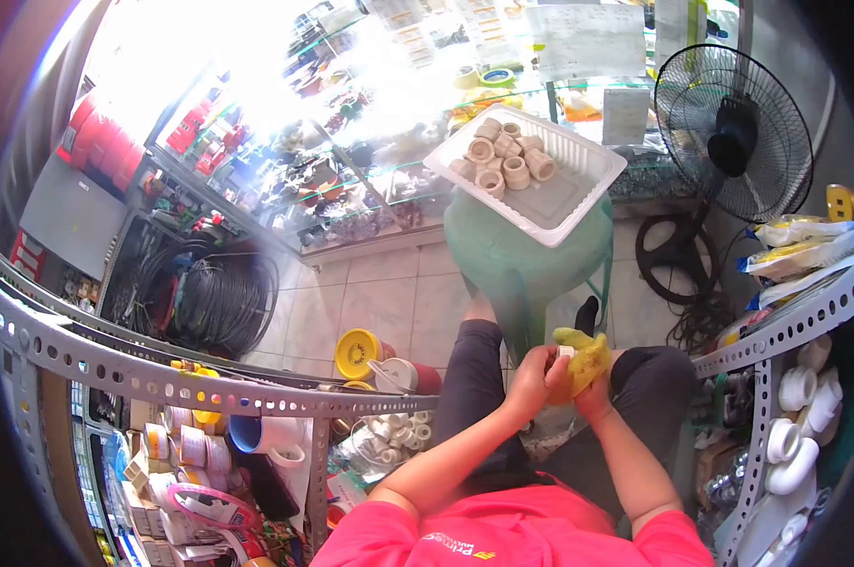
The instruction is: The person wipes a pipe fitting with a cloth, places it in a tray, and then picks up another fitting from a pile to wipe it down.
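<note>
My left hand (533, 380), or the hand at the left of the pair, needs no other label than its side: its fingers are closed round a small white fitting (566, 352). A yellow cloth (586, 359) lies against the fitting, and my right hand (594, 397) is wrapped round the cloth's lower right part. Both hands are close together above my lap. Beyond them a white plastic tray (561, 230) rests on a green stool (488, 250). Several beige pipe fittings (515, 172) are heaped in the tray's left part.
A black fan (732, 137) stands at the right. Metal shelf rails (209, 395) run along the left, with tape rolls (192, 444) below. White pipe fittings (792, 463) fill the right shelf. A yellow-lidded container (359, 354) is on the tiled floor.
</note>
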A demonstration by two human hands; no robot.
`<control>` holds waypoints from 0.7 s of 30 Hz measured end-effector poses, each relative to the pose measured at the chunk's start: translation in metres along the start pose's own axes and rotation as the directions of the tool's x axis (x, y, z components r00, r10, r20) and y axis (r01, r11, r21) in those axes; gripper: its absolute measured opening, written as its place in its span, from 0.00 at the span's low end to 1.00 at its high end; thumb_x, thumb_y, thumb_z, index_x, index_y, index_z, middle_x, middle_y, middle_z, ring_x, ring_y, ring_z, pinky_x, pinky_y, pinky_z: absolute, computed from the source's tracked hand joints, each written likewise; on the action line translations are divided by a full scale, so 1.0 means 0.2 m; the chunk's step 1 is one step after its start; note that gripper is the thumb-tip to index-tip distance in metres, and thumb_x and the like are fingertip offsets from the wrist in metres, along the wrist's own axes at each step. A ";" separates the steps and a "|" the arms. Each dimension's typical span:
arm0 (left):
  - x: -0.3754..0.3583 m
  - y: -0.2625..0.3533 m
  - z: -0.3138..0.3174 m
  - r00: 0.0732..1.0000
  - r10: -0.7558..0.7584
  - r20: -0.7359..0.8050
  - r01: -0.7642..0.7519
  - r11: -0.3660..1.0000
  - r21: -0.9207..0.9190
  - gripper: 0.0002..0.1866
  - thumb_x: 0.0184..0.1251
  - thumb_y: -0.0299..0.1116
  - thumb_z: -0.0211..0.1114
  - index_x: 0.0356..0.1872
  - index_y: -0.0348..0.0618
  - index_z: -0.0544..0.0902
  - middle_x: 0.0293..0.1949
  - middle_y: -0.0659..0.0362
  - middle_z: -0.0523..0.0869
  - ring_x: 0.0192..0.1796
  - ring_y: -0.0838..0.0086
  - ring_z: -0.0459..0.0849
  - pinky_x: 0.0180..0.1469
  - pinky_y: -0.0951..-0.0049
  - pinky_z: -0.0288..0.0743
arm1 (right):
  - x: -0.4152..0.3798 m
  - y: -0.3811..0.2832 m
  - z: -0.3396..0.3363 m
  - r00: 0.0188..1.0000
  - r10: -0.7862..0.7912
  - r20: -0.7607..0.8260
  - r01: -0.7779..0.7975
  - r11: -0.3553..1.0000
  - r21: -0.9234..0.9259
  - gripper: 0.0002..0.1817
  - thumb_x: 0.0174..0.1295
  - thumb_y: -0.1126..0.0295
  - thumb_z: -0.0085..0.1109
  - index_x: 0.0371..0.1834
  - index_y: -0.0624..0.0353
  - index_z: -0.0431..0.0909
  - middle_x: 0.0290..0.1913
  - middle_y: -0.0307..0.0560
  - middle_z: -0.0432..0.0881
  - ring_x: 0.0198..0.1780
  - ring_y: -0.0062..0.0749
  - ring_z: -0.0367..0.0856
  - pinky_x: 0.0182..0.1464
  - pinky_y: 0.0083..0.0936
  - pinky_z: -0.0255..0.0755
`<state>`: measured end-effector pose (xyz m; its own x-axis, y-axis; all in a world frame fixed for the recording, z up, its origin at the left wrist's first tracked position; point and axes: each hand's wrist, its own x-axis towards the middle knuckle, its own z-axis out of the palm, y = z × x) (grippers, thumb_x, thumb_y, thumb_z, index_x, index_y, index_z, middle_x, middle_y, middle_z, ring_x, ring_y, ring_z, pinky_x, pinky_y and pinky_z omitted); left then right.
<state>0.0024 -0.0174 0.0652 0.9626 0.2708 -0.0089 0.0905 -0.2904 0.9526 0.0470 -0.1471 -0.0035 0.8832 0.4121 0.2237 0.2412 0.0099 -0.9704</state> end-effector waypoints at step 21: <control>0.04 -0.07 -0.18 0.887 -0.310 0.341 0.459 0.530 -0.713 0.24 0.72 0.52 0.42 0.44 0.39 0.74 0.31 0.62 0.76 0.29 0.78 0.72 0.40 0.76 0.70 | 0.08 -0.08 -0.08 0.965 0.243 0.098 -0.252 0.751 0.610 0.20 0.60 0.64 0.58 0.53 0.58 0.68 0.49 0.43 0.76 0.48 0.31 0.76 0.52 0.29 0.71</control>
<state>0.0002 0.0222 0.0636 0.9135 0.0170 -0.4066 0.3079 0.6244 0.7179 0.0628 -0.1556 0.0178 0.8714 0.4897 -0.0290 -0.2863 0.4596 -0.8407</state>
